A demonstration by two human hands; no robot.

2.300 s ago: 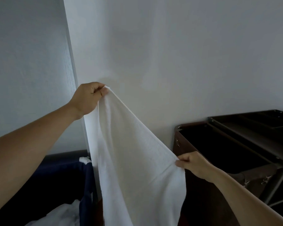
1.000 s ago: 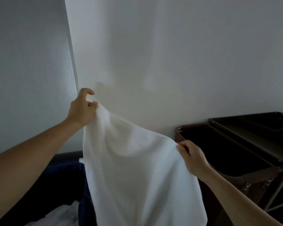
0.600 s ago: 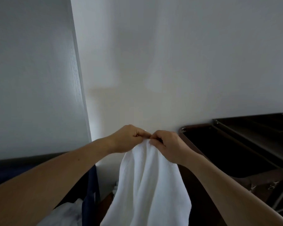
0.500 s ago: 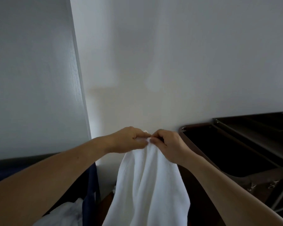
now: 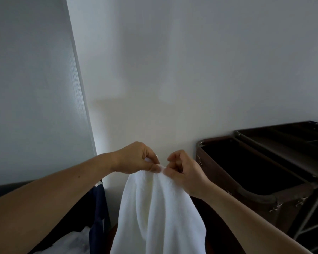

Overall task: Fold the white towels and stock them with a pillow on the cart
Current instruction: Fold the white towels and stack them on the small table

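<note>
A single wide-angle camera is riding on the person's head, looking forward and slightly down along both forearms toward a pale wall (image 5: 191, 70) that is filling most of the frame. It is sitting close to the left hand (image 5: 134, 158) and right hand (image 5: 185, 171), both pinching a white towel (image 5: 158, 213) at the lower middle, while a dark cart (image 5: 253, 195) is showing at the lower right.

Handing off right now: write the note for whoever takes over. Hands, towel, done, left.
Left hand: pinches the white towel by its top corners.
Right hand: pinches the same spot, beside the left.
Towel hangs from the pinch, corners together: first fold made.
Cart: at right, no towel visible on it.
Left: finish folding, stock it on the cart; more white linen in the blue hamper; no pillow in view.
</note>
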